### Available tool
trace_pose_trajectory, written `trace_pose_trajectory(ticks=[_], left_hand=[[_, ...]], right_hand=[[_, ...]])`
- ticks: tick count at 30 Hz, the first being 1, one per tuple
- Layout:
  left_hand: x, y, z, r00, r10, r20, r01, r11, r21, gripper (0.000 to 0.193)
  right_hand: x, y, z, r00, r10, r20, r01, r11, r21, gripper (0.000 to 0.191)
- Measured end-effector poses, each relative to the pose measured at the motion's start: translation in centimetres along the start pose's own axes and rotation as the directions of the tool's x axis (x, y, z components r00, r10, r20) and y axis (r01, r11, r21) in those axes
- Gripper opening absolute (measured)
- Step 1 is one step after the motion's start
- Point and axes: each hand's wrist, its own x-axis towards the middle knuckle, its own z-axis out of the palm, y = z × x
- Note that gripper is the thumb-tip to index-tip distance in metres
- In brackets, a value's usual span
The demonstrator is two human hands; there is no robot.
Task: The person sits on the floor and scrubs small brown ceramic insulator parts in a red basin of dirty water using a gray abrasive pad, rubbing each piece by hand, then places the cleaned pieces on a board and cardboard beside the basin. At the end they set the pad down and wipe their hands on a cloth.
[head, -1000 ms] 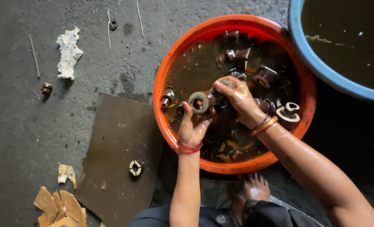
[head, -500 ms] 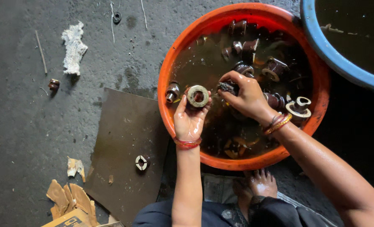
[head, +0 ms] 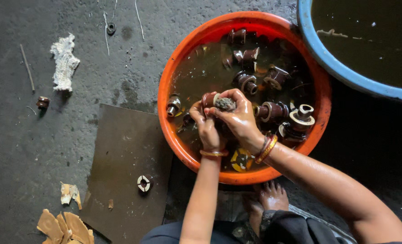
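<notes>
Soft, dim daylight falls from above; wet glare shines on both hands and the murky water in the orange basin (head: 174, 135), while the right edge sinks into deep shadow. Focus stays sharp.

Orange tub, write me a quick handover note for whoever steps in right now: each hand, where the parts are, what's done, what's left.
Left hand: gripping a brown ceramic insulator over the orange tub.
Right hand: pressing a grey scrub pad onto that insulator's end.
Parts: many more insulators sit in the tub's murky water; one lies on the floor at left.
Done: a small white ring piece lies on the dark board; whether it is washed cannot be told.
Left: the insulators in the tub appear unscrubbed.
</notes>
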Motion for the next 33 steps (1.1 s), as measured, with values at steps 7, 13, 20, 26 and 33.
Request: trace_pose_trajectory(ticks=[7,13,20,26,33], left_hand=[[3.9,2.6,-3.5,0.917,-0.316,0.242,0.329,0.944,-0.013,0.039],[4.0,1.7,-4.1,0.899,-0.326,0.292,0.362,0.929,-0.078,0.048],[3.8,2.5,-4.7,0.89,-0.364,0.275,0.334,0.93,0.151,0.067],[4.0,3.5,-3.5,0.867,-0.429,0.252,0.469,0.875,-0.124,0.052],[3.3,0.1,-5.4,0.881,-0.456,0.122,0.459,0.888,0.007,0.067]], right_hand=[[0.3,-1.6,-2.4,0.84,-0.329,0.43,0.542,0.486,-0.686,0.048],[1.0,-1.8,-1.2,0.872,-0.31,0.38,0.486,0.647,-0.588,0.055],[1.0,-1.3,-2.9,0.752,-0.206,0.626,0.655,0.338,-0.676,0.058],[1.8,-1.4,-1.6,0.817,-0.35,0.459,0.577,0.501,-0.645,0.067],[1.7,-2.2,-2.3,0.746,-0.198,0.636,0.666,0.209,-0.716,0.063]])
